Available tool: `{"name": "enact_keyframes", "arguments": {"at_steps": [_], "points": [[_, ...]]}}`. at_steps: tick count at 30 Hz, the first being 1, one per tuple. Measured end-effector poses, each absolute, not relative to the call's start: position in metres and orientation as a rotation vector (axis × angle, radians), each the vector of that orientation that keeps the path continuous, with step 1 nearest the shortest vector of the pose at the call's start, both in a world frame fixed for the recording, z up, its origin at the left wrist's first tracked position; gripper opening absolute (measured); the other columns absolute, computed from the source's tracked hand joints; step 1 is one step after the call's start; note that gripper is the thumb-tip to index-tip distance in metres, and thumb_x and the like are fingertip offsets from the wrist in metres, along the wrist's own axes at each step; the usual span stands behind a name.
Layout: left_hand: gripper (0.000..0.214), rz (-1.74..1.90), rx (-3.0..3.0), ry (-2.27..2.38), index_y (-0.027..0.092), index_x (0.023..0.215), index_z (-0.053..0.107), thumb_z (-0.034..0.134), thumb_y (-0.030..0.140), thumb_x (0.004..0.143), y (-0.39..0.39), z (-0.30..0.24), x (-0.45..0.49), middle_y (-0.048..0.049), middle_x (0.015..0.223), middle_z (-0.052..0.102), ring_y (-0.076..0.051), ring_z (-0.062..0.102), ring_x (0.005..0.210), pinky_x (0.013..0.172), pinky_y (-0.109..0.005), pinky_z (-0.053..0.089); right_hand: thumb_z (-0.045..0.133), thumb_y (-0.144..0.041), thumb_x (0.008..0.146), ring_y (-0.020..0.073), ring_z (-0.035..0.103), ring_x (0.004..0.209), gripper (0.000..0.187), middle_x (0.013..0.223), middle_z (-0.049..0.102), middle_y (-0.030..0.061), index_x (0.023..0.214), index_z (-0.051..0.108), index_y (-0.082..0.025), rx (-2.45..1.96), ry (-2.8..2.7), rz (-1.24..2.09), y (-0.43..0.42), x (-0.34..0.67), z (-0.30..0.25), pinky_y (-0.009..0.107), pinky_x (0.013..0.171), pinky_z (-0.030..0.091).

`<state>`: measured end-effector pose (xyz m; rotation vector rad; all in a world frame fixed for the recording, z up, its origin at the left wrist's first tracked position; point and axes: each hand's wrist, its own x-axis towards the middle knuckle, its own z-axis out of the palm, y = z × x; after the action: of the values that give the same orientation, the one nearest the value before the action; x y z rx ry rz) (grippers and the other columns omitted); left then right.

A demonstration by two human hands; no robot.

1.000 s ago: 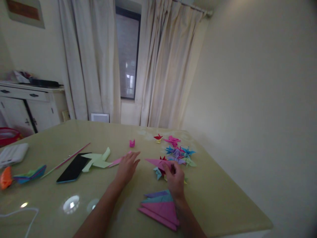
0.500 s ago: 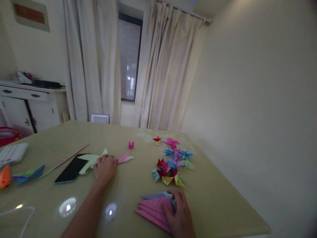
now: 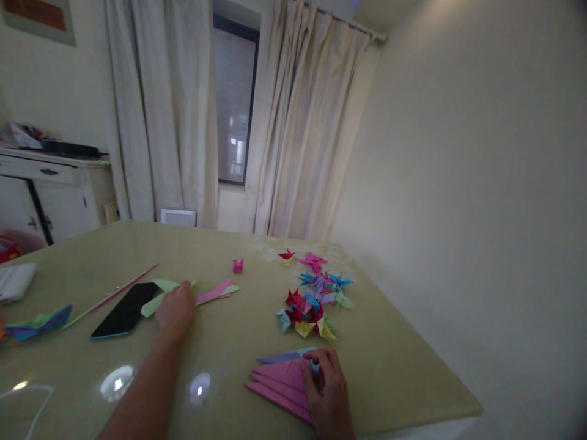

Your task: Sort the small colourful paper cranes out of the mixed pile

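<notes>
My left hand [image 3: 177, 310] reaches across the table, its fingers closed over a light-green folded paper piece [image 3: 152, 304] that partly overlaps a black phone [image 3: 125, 311]. Just right of those fingers lies a pink folded paper strip [image 3: 213, 293] with a pale-green tip. Near the front edge, my right hand [image 3: 329, 391] curls thumb and fingers round the right end of a fanned stack of pink folded papers [image 3: 282, 385]. Behind that stack, a lilac-blue folded paper [image 3: 279, 357] runs under the same fingers. The gripped ends are partly hidden.
Many-coloured folded paper cranes [image 3: 312, 311] are heaped right of centre. A small pink folded paper [image 3: 237, 266] stands alone farther back. Left of the phone lie a thin pink-and-green stick [image 3: 112, 294], a blue-green folded paper bundle [image 3: 41, 324] and a white object [image 3: 16, 282].
My left hand has shifted left over the light-green paper, uncovering more of the pink strip. My right hand stays at the pink stack. The whole view has moved slightly.
</notes>
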<state>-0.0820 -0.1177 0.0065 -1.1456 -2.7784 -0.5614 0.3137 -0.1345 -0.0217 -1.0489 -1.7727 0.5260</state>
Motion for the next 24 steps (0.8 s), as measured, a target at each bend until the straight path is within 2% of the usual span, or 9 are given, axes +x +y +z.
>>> {"name": "enact_keyframes", "arguments": {"at_steps": [4, 8, 10, 12, 13, 16, 20, 22, 24], "points": [[0.045, -0.719, -1.120, -2.719, 0.012, 0.131, 0.062, 0.032, 0.011, 0.099, -0.115, 0.011, -0.083, -0.0207, 0.112, 0.075, -0.033, 0.072, 0.100, 0.076, -0.039, 0.052, 0.062, -0.048, 0.097, 0.0208, 0.063, 0.069, 0.026, 0.088, 0.065, 0.0061, 0.091, 0.075, -0.026, -1.047, -1.754, 0.511, -0.138, 0.317, -0.020, 0.030, 0.062, 0.054], [0.040, -0.984, -1.173, -2.391, 0.013, 0.127, 0.065, 0.033, 0.023, 0.104, -0.111, 0.026, -0.062, -0.0178, 0.116, 0.075, -0.029, 0.070, 0.107, 0.093, -0.039, 0.052, 0.063, -0.052, 0.096, 0.0199, 0.060, 0.067, 0.030, 0.085, 0.066, 0.0057, 0.092, 0.074, -0.024, -1.026, -1.689, 0.587, -0.131, 0.308, -0.005, 0.030, 0.061, 0.052], [0.038, -1.096, -1.336, -2.095, 0.015, 0.121, 0.068, 0.035, 0.026, 0.106, -0.109, 0.031, -0.037, -0.0156, 0.117, 0.076, -0.027, 0.068, 0.111, 0.101, -0.039, 0.049, 0.065, -0.057, 0.094, 0.0206, 0.063, 0.073, 0.036, 0.091, 0.069, 0.0069, 0.103, 0.074, -0.023, -0.978, -1.657, 0.782, -0.118, 0.290, 0.010, 0.031, 0.067, 0.054], [0.036, -1.109, -1.598, -1.781, 0.018, 0.118, 0.071, 0.037, 0.025, 0.107, -0.109, 0.032, -0.009, -0.0127, 0.114, 0.078, -0.025, 0.069, 0.112, 0.104, -0.040, 0.047, 0.069, -0.065, 0.088, 0.0241, 0.069, 0.089, 0.054, 0.111, 0.072, 0.0115, 0.121, 0.070, -0.022, -0.886, -1.590, 1.079, -0.099, 0.265, 0.028, 0.035, 0.076, 0.057], [0.036, -1.080, -1.743, -1.615, 0.020, 0.120, 0.071, 0.038, 0.023, 0.107, -0.110, 0.031, 0.004, -0.0113, 0.115, 0.078, -0.023, 0.069, 0.113, 0.106, -0.040, 0.047, 0.073, -0.068, 0.082, 0.0259, 0.071, 0.092, 0.064, 0.119, 0.071, 0.0138, 0.125, 0.068, -0.022, -0.839, -1.538, 1.224, -0.088, 0.251, 0.037, 0.036, 0.076, 0.057], [0.040, -0.985, -2.022, -1.219, 0.022, 0.134, 0.066, 0.039, 0.015, 0.106, -0.114, 0.026, 0.033, -0.0096, 0.126, 0.076, -0.021, 0.068, 0.120, 0.109, -0.041, 0.047, 0.075, -0.063, 0.080, 0.0249, 0.073, 0.087, 0.060, 0.111, 0.074, 0.0121, 0.122, 0.068, -0.020, -0.783, -1.441, 1.489, -0.055, 0.215, 0.054, 0.034, 0.072, 0.057], [0.043, -1.005, -2.036, -1.222, 0.022, 0.142, 0.059, 0.043, 0.011, 0.104, -0.112, 0.018, 0.038, -0.0104, 0.135, 0.072, -0.021, 0.065, 0.126, 0.111, -0.040, 0.047, 0.083, -0.044, 0.070, 0.0221, 0.071, 0.078, 0.050, 0.090, 0.074, 0.0045, 0.112, 0.071, -0.020, -0.880, -1.417, 1.283, 0.008, 0.205, 0.062, 0.031, 0.068, 0.056], [0.041, -1.044, -1.954, -1.390, 0.021, 0.140, 0.059, 0.045, 0.012, 0.103, -0.105, 0.013, 0.034, -0.0111, 0.136, 0.071, -0.022, 0.065, 0.124, 0.110, -0.041, 0.047, 0.082, -0.040, 0.066, 0.0216, 0.072, 0.078, 0.048, 0.091, 0.075, 0.0050, 0.107, 0.072, -0.019, -1.015, -1.398, 1.047, 0.054, 0.216, 0.071, 0.031, 0.069, 0.057], [0.038, -1.063, -1.859, -1.562, 0.021, 0.137, 0.061, 0.046, 0.015, 0.103, -0.098, 0.006, 0.031, -0.0118, 0.135, 0.071, -0.024, 0.067, 0.118, 0.106, -0.042, 0.049, 0.078, -0.039, 0.069, 0.0214, 0.073, 0.079, 0.045, 0.094, 0.075, 0.0068, 0.107, 0.070, -0.017, -1.179, -1.352, 0.881, 0.107, 0.233, 0.085, 0.030, 0.068, 0.058]]}}
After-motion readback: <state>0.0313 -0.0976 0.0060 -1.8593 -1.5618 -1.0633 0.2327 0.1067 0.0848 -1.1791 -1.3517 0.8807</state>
